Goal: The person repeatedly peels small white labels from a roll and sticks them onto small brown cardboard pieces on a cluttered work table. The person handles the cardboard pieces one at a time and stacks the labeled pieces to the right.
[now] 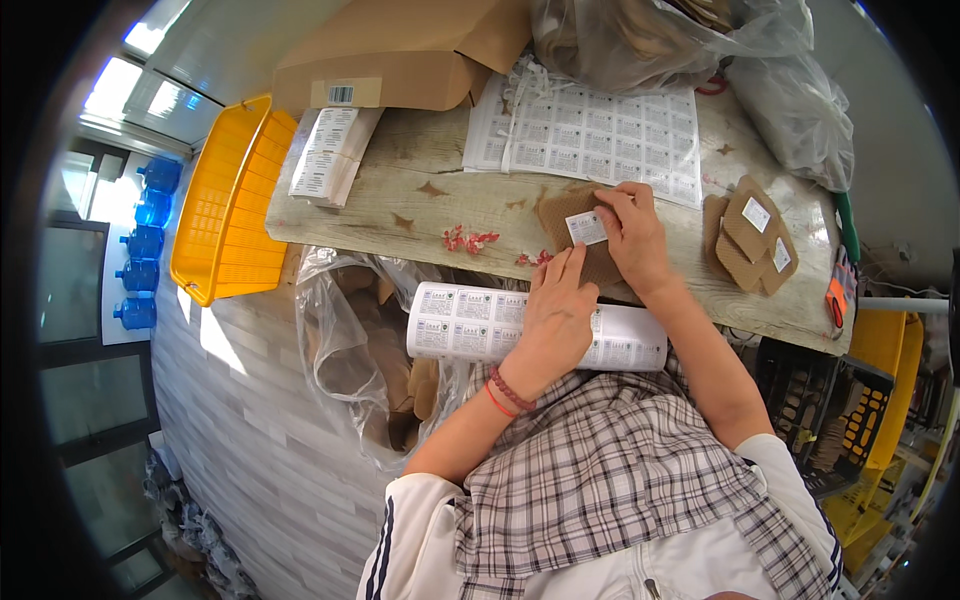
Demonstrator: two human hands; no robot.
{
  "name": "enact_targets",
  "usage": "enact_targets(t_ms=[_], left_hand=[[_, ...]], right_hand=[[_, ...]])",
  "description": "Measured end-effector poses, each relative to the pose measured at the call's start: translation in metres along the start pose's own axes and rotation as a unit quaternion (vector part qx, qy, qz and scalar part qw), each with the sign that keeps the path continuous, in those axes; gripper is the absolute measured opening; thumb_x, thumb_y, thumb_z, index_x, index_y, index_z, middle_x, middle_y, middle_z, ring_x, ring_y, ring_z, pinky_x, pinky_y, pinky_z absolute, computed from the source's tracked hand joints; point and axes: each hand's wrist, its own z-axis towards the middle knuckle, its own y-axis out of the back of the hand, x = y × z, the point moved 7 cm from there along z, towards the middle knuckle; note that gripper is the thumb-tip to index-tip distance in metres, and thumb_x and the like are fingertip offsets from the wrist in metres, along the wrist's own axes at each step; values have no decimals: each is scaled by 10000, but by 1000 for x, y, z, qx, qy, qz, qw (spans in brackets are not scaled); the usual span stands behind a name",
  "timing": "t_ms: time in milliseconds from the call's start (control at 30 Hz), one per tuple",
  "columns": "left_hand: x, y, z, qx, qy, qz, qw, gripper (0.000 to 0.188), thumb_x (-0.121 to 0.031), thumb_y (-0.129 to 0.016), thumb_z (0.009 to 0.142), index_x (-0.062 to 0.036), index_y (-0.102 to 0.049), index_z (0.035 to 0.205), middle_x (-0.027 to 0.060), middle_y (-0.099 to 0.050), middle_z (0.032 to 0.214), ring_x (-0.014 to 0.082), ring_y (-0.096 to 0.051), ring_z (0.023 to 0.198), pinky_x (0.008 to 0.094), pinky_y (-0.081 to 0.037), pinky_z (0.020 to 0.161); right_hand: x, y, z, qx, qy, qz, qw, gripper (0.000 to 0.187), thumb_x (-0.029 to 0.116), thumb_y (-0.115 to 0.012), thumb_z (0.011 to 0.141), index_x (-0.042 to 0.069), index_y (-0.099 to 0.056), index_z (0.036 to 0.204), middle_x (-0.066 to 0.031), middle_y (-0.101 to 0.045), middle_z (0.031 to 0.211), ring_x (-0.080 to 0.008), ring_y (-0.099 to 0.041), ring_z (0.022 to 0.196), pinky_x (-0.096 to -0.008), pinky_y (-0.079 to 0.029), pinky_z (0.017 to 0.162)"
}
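A brown, textured pad point(560, 212) with rounded corners lies near the table's front edge. On its face is a small white printed label point(586, 228), slightly tilted. My right hand point(638, 235) is closed over the pad's right side, thumb and forefinger at the label's right end. My left hand point(560, 315) has its fingers stretched forward, their tips by the label's near edge. Under that hand a white sheet of printed labels point(460, 315) curves over the table edge above my lap. What lies under my left palm is hidden.
Several labelled brown pads point(750, 235) are piled on the right. Farther back are label sheets point(600, 135), clear bags point(640, 50) and a cardboard box point(390, 55). A stack of printed strips point(330, 155) lies left, beyond which stands a yellow basket point(230, 200). Orange-grey gloves point(840, 290) hang at right.
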Motion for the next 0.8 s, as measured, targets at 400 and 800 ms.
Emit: enact_targets(t_ms=[400, 800], left_hand=[[9, -2, -2, -2, 17, -32, 999, 66, -85, -639, 883, -25, -666, 876, 265, -435, 1499, 439, -413, 1387, 530, -326, 1142], [-13, 24, 3, -45, 56, -102, 992, 127, -126, -647, 900, -13, -702, 879, 124, -605, 873, 326, -614, 868, 412, -481, 777]], right_hand=[[-7, 10, 4, -14, -6, -39, 999, 92, 82, -661, 917, 91, -612, 993, -106, -693, 870, -325, -676, 819, -425, -530, 684], [-52, 227, 22, -181, -52, -434, 881, 268, 136, -592, 993, 145, -620, 1259, -117, -719, 1108, -357, -670, 1046, -433, -533, 880]])
